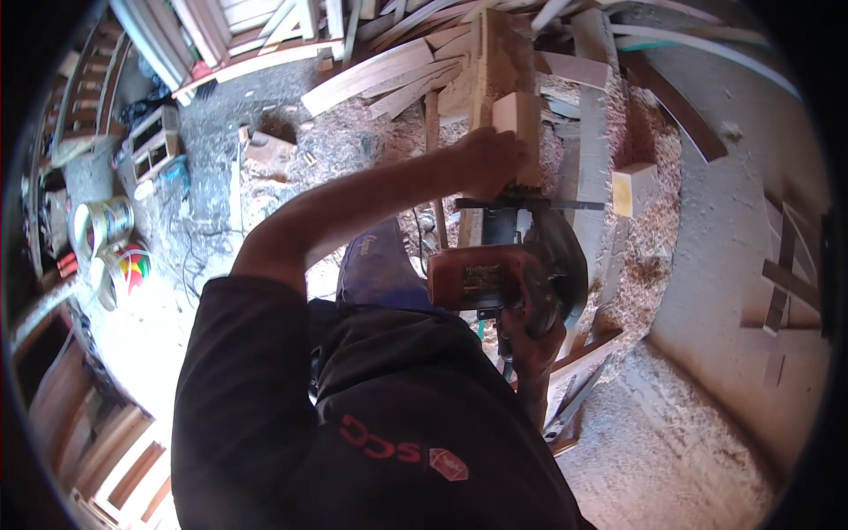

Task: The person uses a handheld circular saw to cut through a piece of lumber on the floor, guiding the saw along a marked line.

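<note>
My right hand (534,349) is wrapped round the rear handle of a red and black circular saw (477,274). The saw sits near the middle of the view, its base plate toward the wood ahead. Just beyond it, my left hand (490,161) reaches across and grips a short wooden block (517,115), fingers closed on it. That block lies on a thick, dusty timber beam (503,53) running away from me. The saw's body hides its blade and the cut line.
Sawdust and offcuts cover the floor around the beam. A pale wooden block (634,188) stands to the right, before a wall (733,203). Loose boards (371,75) are piled at the far side. Buckets (110,221) stand at left, and cords trail on the floor.
</note>
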{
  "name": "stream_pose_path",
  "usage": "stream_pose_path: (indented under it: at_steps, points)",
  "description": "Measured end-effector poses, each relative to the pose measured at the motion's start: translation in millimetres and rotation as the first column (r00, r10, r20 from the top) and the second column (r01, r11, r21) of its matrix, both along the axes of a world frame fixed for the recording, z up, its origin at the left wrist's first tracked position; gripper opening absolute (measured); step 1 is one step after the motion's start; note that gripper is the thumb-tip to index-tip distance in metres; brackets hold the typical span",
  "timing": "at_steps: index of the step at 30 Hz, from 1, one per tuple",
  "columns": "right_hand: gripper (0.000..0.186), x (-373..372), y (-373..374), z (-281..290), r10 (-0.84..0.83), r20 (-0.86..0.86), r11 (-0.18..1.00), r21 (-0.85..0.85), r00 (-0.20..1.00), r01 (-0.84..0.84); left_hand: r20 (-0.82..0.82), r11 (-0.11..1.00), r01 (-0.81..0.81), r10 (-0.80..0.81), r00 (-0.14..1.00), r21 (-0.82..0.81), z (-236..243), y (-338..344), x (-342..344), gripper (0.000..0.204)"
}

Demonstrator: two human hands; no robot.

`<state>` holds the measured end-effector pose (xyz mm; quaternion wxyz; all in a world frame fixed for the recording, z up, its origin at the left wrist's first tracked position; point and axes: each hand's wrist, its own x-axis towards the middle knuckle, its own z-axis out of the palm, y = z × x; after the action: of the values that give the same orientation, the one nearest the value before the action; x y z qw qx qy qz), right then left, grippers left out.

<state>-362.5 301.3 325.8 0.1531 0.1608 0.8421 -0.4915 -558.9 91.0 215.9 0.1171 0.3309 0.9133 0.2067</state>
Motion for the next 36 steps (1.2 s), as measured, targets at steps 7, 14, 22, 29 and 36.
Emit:
stream_pose_path:
  at_steps: [7,14,22,29,36]
  points:
    - [0.027,-3,1,-1,0.057,0.002,0.998,0.038,0.998,-0.057,0.189,0.988,-0.072,0.096,0.977,-0.133,7,14,44,0.039]
    - [0.028,2,5,-10,-0.001,0.062,0.999,-0.044,0.998,0.004,0.192,0.989,-0.079,0.103,0.976,-0.128,-3,21,53,0.029]
    - [0.029,4,4,-13,0.038,-0.016,0.999,0.033,0.999,-0.038,0.434,0.847,-0.509,0.405,0.805,0.153,-28,28,68,0.028]
    - [0.026,-3,4,-3,-0.019,0.028,0.999,-0.044,0.999,0.02,0.276,0.759,-0.593,0.53,0.802,0.267,-19,7,94,0.036]
    - [0.025,-3,5,-2,-0.003,0.024,0.998,-0.066,1.0,0.004,0.473,0.757,-0.583,0.415,0.777,0.293,-56,15,102,0.043]
